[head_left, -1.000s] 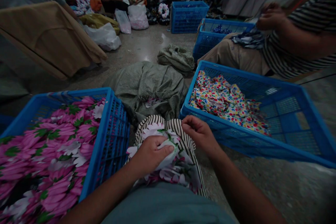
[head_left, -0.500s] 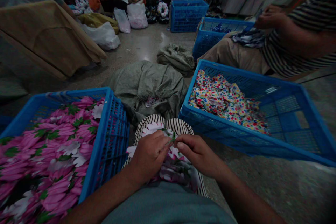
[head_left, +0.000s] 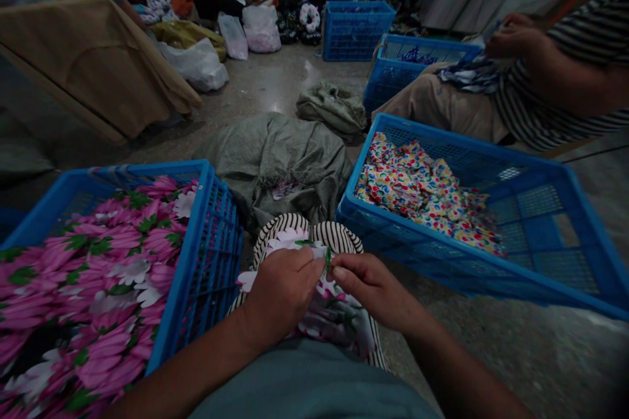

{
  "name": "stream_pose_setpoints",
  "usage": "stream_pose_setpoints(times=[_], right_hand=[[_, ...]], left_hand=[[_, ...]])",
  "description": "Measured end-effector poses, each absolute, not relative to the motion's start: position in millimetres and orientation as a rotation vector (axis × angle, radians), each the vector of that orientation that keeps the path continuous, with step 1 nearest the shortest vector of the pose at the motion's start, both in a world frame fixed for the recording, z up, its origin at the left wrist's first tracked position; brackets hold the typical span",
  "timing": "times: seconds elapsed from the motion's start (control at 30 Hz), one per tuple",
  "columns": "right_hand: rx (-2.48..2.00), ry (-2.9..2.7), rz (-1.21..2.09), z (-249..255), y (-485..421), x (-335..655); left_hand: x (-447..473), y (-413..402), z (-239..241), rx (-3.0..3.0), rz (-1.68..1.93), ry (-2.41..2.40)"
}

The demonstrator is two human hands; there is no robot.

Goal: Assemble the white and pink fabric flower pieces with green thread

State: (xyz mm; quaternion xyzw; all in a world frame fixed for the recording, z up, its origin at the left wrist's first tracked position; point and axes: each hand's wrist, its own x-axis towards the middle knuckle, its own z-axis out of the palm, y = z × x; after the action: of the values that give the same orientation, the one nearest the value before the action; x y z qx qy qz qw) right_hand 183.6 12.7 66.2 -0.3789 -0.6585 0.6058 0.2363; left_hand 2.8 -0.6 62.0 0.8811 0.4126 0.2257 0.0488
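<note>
From the head camera, the person sits low on the floor with a floral cloth (head_left: 339,317) gathered in the lap, over a black-and-white striped cloth (head_left: 334,237). The left hand (head_left: 281,294) is clenched around a fold of it, and the right hand (head_left: 376,291) pinches a small green-edged bit between thumb and fingers, the two hands almost touching. A blue plastic crate (head_left: 216,255) to the left is heaped with pink flowered fabric (head_left: 88,288). A second crate (head_left: 491,275) to the right holds a shallower layer of dotted fabric (head_left: 417,193), with bare mesh showing. Beyond lies a grey-green woven sack (head_left: 275,170), and a co-worker's hand (head_left: 511,36) works at cloth further off.
</note>
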Motion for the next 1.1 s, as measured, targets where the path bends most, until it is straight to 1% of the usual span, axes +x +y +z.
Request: stream_pose_setpoints(times=[0.27, 0.5, 1.1], right_hand=[[-1.112, -1.856, 1.674, 68, 14, 189], [-1.062, -1.862, 1.863, 65, 18, 195], [-1.009, -1.883, 1.94, 62, 17, 197]], left_hand=[[3, -1, 62, 2.773, 0.671, 1.199], [3, 0, 62, 2.84, 0.694, 1.148], [5, -3, 62, 2.785, 0.604, 1.117]])
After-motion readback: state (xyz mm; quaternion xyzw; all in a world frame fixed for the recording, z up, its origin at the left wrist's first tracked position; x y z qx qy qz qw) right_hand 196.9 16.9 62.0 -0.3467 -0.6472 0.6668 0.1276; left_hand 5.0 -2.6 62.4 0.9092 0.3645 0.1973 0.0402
